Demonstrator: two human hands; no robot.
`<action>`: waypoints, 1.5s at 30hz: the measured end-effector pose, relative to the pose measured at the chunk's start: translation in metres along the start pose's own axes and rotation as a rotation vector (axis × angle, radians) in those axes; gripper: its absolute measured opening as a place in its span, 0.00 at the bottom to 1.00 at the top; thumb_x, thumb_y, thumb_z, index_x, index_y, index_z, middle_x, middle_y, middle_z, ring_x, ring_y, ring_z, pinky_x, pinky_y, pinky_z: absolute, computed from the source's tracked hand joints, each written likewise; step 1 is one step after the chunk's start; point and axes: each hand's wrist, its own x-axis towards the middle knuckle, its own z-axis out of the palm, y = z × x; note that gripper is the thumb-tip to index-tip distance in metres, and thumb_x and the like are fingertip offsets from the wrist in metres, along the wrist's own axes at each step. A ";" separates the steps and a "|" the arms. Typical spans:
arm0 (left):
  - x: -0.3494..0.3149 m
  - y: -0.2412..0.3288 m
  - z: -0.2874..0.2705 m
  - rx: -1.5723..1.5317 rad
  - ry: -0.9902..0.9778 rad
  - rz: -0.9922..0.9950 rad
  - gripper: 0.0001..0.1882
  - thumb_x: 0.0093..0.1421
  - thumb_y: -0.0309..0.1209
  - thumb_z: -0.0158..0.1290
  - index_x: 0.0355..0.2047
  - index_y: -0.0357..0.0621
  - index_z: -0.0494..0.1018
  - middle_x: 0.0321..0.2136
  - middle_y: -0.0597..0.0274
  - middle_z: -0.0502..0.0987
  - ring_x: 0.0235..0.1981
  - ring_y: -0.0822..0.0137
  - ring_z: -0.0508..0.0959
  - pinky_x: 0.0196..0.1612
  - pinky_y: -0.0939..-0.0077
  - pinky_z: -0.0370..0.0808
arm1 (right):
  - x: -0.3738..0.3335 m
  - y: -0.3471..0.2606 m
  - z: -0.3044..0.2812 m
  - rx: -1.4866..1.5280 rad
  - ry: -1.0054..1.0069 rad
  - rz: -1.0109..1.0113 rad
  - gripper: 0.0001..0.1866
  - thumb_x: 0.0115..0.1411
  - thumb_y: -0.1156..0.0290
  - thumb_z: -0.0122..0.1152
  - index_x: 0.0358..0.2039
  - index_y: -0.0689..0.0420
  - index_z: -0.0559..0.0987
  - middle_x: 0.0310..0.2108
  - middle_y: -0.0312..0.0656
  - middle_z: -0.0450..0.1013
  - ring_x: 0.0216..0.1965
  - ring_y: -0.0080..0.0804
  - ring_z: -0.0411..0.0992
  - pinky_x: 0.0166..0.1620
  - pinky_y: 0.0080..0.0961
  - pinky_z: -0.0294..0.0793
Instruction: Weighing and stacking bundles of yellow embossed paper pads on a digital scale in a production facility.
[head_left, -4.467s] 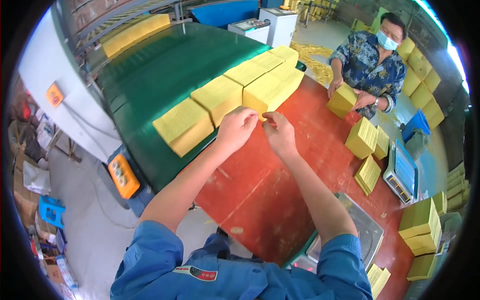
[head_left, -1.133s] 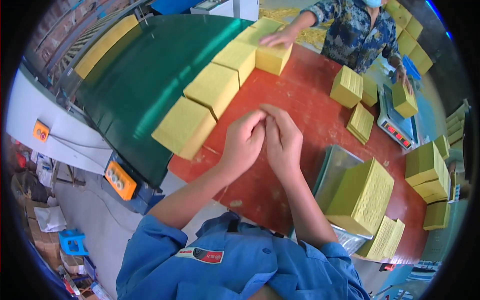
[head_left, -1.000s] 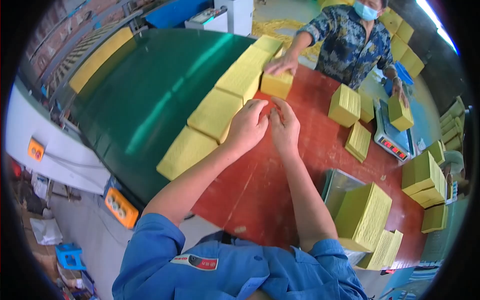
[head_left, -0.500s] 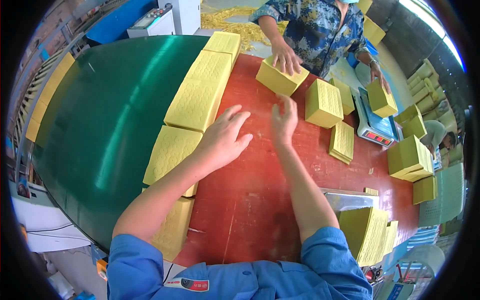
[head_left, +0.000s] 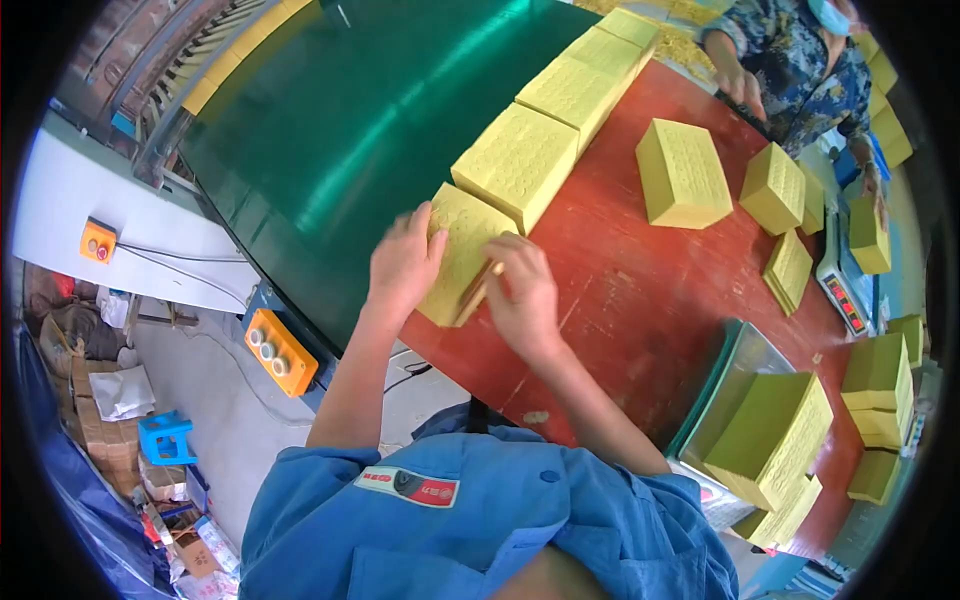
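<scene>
A row of yellow paper stacks [head_left: 515,160] with embossed tops runs along the border between a green surface and a red tabletop. At its near end, both my hands are at the sides of the nearest yellow paper stack [head_left: 455,232]. My left hand [head_left: 402,262] grips its left edge, the thumb lying over the top and the fingertips slightly blurred. On the opposite edge, my right hand [head_left: 527,295] has bent fingers closed against the paper. The stack's near side is partly hidden by that hand.
On the red tabletop [head_left: 590,300] stands a separate yellow block [head_left: 685,175]. A co-worker's hand [head_left: 738,85] is beyond it. At right are a digital scale [head_left: 845,300] and a metal tray [head_left: 735,375] bearing paper. An orange button box [head_left: 280,352] hangs at the green surface's edge.
My hands have come from above the red tabletop to the nearest stack in the row. The co-worker's hand has left the separate block. My view has turned to the left.
</scene>
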 end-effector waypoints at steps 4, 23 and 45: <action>-0.028 0.013 0.002 0.015 -0.228 -0.137 0.26 0.70 0.43 0.43 0.63 0.42 0.60 0.47 0.43 0.75 0.46 0.44 0.78 0.47 0.52 0.77 | -0.038 -0.018 0.003 -0.017 -0.081 0.143 0.26 0.51 0.84 0.61 0.54 0.59 0.76 0.61 0.54 0.66 0.59 0.55 0.68 0.58 0.40 0.73; -0.051 0.159 -0.015 -0.061 -0.003 0.378 0.28 0.65 0.30 0.51 0.63 0.33 0.61 0.62 0.40 0.65 0.63 0.44 0.66 0.64 0.56 0.64 | -0.135 -0.067 -0.125 0.154 -0.123 0.300 0.31 0.55 0.78 0.61 0.60 0.62 0.68 0.63 0.57 0.63 0.59 0.57 0.68 0.58 0.40 0.73; 0.208 0.307 0.228 -0.110 -0.034 0.528 0.23 0.64 0.39 0.50 0.58 0.47 0.68 0.49 0.54 0.73 0.56 0.53 0.71 0.60 0.39 0.62 | -0.028 -0.039 -0.193 -0.066 0.250 0.394 0.27 0.56 0.84 0.60 0.59 0.62 0.72 0.60 0.55 0.68 0.63 0.48 0.67 0.63 0.35 0.68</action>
